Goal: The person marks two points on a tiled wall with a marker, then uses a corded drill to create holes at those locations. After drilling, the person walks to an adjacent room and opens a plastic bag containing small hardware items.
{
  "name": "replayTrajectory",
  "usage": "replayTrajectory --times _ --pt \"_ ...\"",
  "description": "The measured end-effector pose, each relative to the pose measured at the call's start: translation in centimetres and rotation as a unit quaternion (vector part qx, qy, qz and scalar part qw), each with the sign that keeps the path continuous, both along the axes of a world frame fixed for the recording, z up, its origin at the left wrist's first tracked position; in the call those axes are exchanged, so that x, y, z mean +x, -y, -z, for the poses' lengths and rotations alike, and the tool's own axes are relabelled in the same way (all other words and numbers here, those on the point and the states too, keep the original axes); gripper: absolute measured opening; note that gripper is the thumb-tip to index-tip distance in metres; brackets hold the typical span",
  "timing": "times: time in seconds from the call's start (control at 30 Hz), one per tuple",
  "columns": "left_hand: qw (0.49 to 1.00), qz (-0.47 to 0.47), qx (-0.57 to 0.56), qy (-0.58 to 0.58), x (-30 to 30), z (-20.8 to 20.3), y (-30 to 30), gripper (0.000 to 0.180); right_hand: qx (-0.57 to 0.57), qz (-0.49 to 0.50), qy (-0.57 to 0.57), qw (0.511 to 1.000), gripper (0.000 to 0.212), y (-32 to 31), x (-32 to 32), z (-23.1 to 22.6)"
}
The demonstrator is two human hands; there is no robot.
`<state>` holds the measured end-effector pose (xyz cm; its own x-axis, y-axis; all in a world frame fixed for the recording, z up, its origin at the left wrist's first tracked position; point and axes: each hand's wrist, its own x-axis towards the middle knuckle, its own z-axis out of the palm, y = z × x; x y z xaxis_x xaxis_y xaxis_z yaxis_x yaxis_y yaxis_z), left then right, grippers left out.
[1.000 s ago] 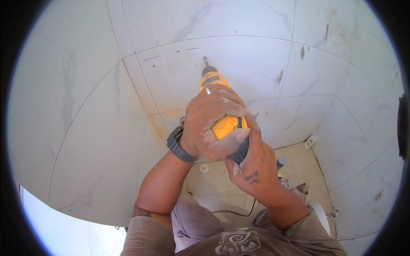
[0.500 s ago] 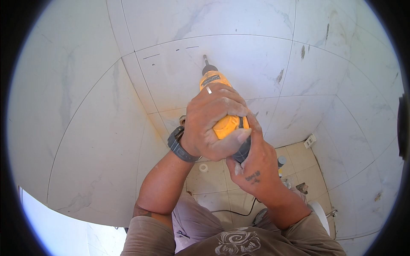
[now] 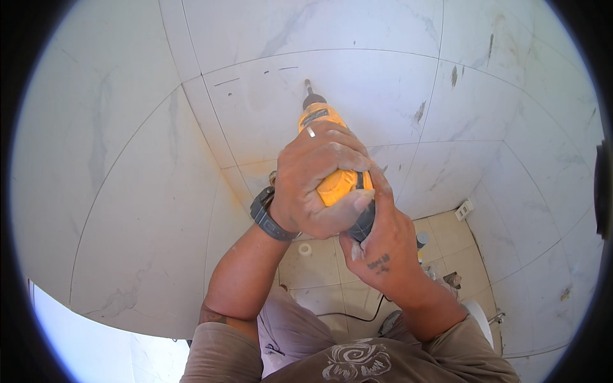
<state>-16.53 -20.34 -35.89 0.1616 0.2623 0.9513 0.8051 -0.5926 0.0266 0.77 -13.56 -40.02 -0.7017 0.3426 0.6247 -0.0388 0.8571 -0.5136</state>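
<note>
A yellow and black power drill (image 3: 338,186) points away from me at the marble-patterned tiled wall (image 3: 373,96). My left hand (image 3: 319,172), with a ring on a finger and a dark watch on the wrist, is wrapped over the top of the drill body. Behind and below it, my right hand (image 3: 383,246) grips the black handle; its trigger finger is mostly hidden. The drill bit (image 3: 309,87) reaches the wall, its tip at a small brownish spot. Left of the tip are short dark pencil-like lines (image 3: 288,68) and a small dark mark (image 3: 230,94) on the tile.
A black cord (image 3: 351,316) runs across the beige tiled floor (image 3: 313,271). A white roll (image 3: 305,249) lies there, with a blue-capped container (image 3: 421,240) farther right. A white outlet box (image 3: 464,209) sits by the wall's foot. Part of a white fixture (image 3: 477,319) shows beside my right arm.
The drill and both hands have barely shifted, a slight move up and forward in the view. Both hands keep their hold on the drill.
</note>
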Motion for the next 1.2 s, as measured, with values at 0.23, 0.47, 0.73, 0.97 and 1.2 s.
replayTrajectory --times 0.23,0.47,0.73,0.97,1.2 --pt "1.000 -0.004 0.000 0.000 0.08 -0.06 -0.01 0.038 -0.004 -0.002 0.001 1.000 0.103 -0.09 0.06 -0.02" --pt "1.000 -0.001 0.005 0.002 0.04 0.10 -0.06 0.037 0.006 0.001 -0.002 1.000 0.103 -0.05 0.02 0.01" --pt "1.000 -0.007 0.009 0.000 0.04 0.17 -0.08 0.037 0.008 0.005 0.005 1.000 0.102 -0.14 0.06 -0.08" --pt "1.000 -0.006 0.004 0.001 0.17 0.05 -0.23 0.037 -0.005 0.000 -0.003 1.000 0.103 -0.15 0.09 -0.07" --pt "1.000 -0.008 0.008 0.001 0.07 0.25 -0.06 0.037 0.006 0.003 -0.006 1.000 0.104 -0.13 -0.09 0.13"
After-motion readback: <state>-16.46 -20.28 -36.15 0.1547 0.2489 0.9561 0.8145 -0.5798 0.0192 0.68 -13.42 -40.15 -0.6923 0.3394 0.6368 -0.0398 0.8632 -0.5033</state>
